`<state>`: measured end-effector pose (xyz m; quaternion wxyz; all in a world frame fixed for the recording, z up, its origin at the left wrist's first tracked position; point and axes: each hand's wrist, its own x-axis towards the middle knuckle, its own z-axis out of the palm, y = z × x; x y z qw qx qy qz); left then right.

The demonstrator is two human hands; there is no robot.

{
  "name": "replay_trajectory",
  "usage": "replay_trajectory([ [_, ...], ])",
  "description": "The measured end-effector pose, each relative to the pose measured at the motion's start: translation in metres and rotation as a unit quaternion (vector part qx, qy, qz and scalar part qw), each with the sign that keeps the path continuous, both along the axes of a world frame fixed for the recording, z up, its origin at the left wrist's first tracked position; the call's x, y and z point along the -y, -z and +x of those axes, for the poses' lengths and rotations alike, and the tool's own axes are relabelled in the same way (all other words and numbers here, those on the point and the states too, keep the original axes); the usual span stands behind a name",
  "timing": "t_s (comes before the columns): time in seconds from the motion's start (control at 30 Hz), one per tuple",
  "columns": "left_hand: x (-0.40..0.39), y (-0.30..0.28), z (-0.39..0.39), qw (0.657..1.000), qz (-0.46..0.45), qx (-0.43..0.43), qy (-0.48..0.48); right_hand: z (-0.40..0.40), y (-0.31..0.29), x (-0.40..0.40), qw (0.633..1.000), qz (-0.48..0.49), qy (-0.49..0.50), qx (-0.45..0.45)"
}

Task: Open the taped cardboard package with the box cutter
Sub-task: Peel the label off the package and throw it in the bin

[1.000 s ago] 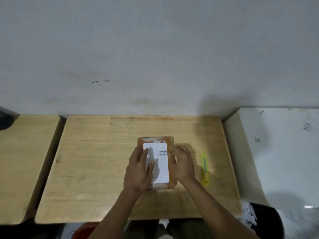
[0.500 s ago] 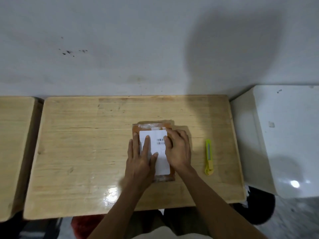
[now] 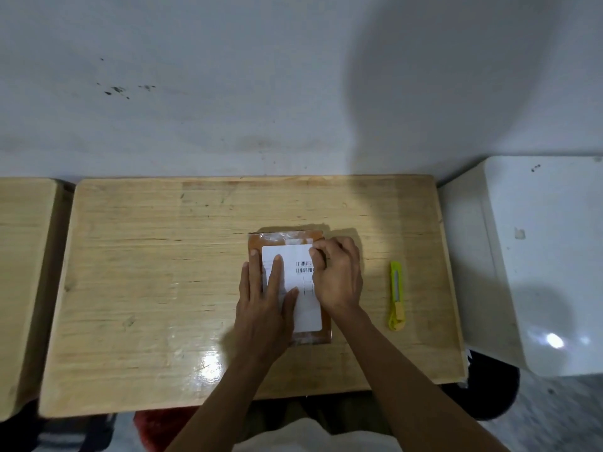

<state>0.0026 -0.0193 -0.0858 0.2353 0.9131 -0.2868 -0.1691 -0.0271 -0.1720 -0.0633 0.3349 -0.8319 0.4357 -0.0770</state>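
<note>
While glossy tape wraps it, package [image 3: 287, 238] lies flat.

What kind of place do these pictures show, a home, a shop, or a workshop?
Probably a plain room at home or a small workspace; I cannot tell which. A bare wooden table stands against a stained white wall, a white plastic box sits beside it, and a taped brown cardboard package lies near a yellow box cutter.

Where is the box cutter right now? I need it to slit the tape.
In the head view the yellow box cutter lies untouched on the wooden table, right of the package and the right hand, near the table's right edge.
</note>
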Motion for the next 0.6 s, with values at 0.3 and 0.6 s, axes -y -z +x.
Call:
replay_trajectory([
  [0.3,0.0,0.0,-0.001,1.0,0.002,0.007,0.004,0.01,0.001,0.009,0.996,-0.037,-0.059,-0.054],
  [0.6,-0.002,0.0,-0.001,1.0,0.011,0.004,0.011,-0.008,0.005,0.0,0.993,-0.078,-0.084,-0.034],
])
